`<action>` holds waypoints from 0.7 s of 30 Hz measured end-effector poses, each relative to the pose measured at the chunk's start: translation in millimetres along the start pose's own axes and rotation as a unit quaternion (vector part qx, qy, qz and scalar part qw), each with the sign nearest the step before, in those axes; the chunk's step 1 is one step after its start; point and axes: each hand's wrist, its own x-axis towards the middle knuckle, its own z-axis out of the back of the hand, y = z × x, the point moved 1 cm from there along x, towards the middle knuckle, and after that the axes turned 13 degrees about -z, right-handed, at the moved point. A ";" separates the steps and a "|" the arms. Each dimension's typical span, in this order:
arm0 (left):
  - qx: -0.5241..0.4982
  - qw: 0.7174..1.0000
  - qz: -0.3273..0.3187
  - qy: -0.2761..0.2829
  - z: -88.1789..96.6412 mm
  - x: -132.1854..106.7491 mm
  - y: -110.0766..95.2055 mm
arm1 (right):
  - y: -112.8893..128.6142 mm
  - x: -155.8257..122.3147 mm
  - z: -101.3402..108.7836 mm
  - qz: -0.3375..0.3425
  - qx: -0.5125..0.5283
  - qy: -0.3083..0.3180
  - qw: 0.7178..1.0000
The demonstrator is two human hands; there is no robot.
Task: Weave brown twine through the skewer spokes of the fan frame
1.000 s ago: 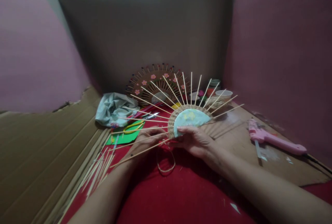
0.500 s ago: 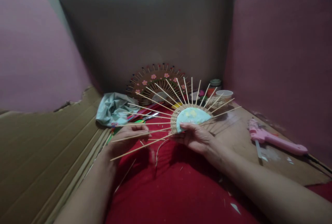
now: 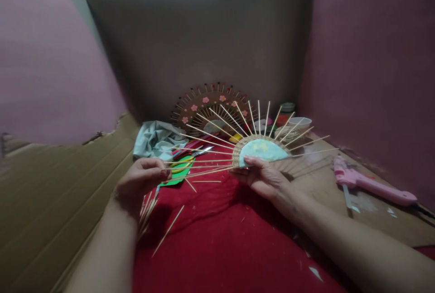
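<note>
My right hand grips the lower edge of a half-round piece with a pale blue face, a woven tan rim and several bamboo skewers fanning out from it. It is held upright above the red cloth. My left hand is out to the left of the skewer tips, fingers pinched on a thin tan strand that seems to run back to the woven rim. A loose skewer lies on the cloth below, and a bundle of skewers lies under my left wrist.
A finished brown fan with pink flowers leans on the back wall. A pale blue rag, yellow-handled scissors and green paper lie at the left; a pink glue gun and small cups at the right. Cardboard slopes along the left.
My left hand has drawn away leftward from the piece, and the slack loop of strand below it is gone. My right hand and the piece shifted slightly right.
</note>
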 end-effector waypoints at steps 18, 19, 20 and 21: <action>0.088 0.991 0.000 -0.100 -28.6 18.9 20.8 | -5.2 -11.5 -12.7 -0.051 -0.022 0.064 0.996; 0.110 0.987 -0.016 -0.113 -38.8 20.4 23.4 | -8.1 -14.5 -15.2 -0.067 -0.031 0.078 0.994; 0.133 0.983 -0.035 -0.121 -49.1 21.5 26.0 | -11.5 -17.6 -17.8 -0.086 -0.044 0.096 0.991; 0.140 0.981 -0.041 -0.132 -58.7 22.0 28.9 | -15.3 -20.6 -20.1 -0.105 -0.057 0.118 0.986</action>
